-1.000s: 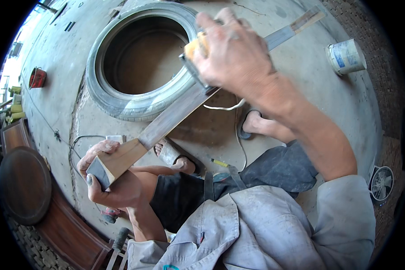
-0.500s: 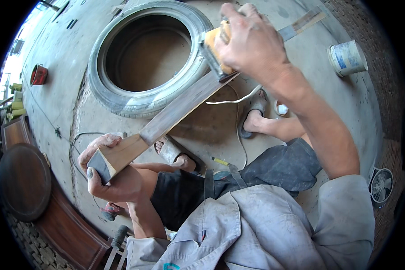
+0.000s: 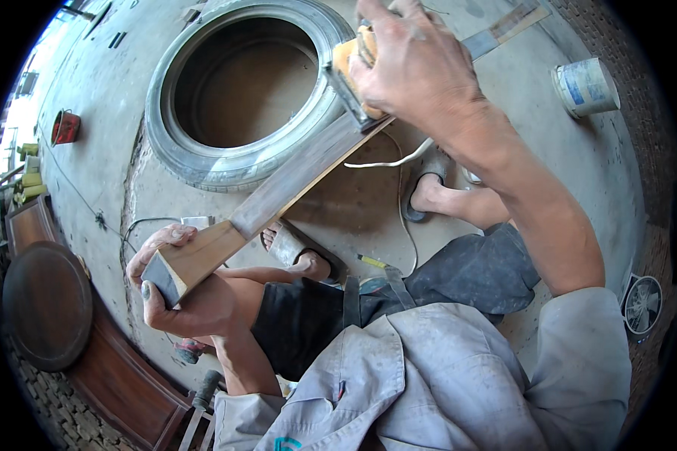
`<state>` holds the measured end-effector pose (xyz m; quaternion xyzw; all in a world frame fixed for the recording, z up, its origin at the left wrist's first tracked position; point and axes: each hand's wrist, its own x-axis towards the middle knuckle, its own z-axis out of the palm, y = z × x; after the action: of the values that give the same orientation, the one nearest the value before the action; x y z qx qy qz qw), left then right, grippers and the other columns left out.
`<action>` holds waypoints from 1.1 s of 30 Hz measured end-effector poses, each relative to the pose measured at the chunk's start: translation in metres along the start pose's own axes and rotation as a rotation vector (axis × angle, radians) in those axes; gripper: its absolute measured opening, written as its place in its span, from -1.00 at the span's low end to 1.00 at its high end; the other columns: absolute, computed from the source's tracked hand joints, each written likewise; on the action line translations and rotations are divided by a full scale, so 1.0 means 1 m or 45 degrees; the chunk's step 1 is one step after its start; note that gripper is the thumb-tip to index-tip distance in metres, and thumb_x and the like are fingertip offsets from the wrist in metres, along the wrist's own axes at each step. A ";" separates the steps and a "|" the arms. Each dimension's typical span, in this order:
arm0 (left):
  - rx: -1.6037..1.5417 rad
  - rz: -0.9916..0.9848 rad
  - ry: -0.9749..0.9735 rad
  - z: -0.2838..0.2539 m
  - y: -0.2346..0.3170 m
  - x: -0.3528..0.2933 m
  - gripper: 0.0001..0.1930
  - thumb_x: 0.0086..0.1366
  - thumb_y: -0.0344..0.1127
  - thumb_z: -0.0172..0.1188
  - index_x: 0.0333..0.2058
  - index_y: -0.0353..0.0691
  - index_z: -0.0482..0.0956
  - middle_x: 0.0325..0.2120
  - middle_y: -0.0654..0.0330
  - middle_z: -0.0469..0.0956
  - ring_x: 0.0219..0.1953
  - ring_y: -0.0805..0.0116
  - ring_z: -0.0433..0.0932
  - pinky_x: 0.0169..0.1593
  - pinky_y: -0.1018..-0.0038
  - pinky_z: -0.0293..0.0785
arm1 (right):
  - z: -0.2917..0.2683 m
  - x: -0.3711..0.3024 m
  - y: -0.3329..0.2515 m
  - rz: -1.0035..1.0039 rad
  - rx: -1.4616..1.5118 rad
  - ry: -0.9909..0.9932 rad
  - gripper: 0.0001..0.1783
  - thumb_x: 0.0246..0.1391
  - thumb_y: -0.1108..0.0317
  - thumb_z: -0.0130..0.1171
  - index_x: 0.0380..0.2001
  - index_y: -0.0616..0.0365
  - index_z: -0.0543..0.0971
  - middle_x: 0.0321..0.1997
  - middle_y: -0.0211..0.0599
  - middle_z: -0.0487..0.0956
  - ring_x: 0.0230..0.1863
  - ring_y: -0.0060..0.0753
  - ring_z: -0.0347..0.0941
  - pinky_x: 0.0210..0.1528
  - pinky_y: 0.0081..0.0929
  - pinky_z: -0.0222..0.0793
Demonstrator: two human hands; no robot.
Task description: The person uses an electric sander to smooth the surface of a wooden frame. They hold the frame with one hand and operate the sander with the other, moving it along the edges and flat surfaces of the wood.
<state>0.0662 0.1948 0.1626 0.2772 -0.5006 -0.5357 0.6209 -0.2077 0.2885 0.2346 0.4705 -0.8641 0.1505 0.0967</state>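
A long wooden piece [image 3: 299, 179] slants from lower left to upper right, thicker and paler at its near end. My left hand [image 3: 197, 304] is closed around that end, with the fingers on one side and the thumb by the dark end face. My right hand [image 3: 423, 66] grips a yellow sander [image 3: 347, 69] from above. Its black base lies on the wood's upper face, over the tyre's right side. The palm hides most of the sander's body. A white cord [image 3: 399, 160] hangs below the right wrist.
A large tyre [image 3: 195, 167] lies flat beneath the wood. A white bucket [image 3: 588, 88] stands at right, a red bucket [image 3: 65, 127] at far left. Brown wooden panels [image 3: 124, 361] and a round wooden top [image 3: 47, 307] line the left. A fan [image 3: 642, 304] is at the right edge.
The sander and my right hand have shifted slightly left along the wood. My left hand keeps its hold at the near end.
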 end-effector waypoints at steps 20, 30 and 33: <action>-0.003 0.035 -0.016 -0.001 0.001 0.002 -0.54 0.31 -0.06 -0.21 -0.24 -0.41 0.46 -0.36 -0.15 0.53 -0.24 0.05 0.54 -0.03 0.19 0.51 | 0.003 0.018 0.034 0.141 -0.089 -0.075 -0.55 0.22 0.16 0.21 -0.02 0.35 0.50 -0.09 0.34 0.55 -0.11 0.30 0.62 -0.12 0.04 0.65; -0.064 0.004 0.084 -0.005 -0.006 -0.002 -0.56 0.28 -0.04 -0.12 -0.21 -0.36 0.47 -0.32 -0.08 0.49 -0.19 0.08 0.50 0.04 0.24 0.44 | 0.013 -0.008 -0.046 -0.212 0.134 -0.148 -0.65 0.16 0.38 0.27 -0.05 0.35 0.51 -0.04 0.23 0.51 -0.07 0.09 0.62 -0.24 -0.15 0.77; -0.009 0.031 0.081 -0.006 -0.005 0.000 -0.56 0.30 -0.06 -0.16 -0.26 -0.38 0.47 -0.33 -0.05 0.47 -0.20 0.08 0.51 0.03 0.24 0.43 | 0.013 0.000 -0.025 -0.134 0.058 -0.170 -0.63 0.17 0.34 0.29 -0.02 0.31 0.52 -0.03 0.24 0.51 -0.06 0.09 0.62 -0.21 -0.17 0.77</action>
<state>0.0704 0.1926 0.1563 0.2860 -0.4819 -0.5207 0.6441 -0.1875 0.2711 0.2270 0.5263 -0.8390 0.1332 0.0360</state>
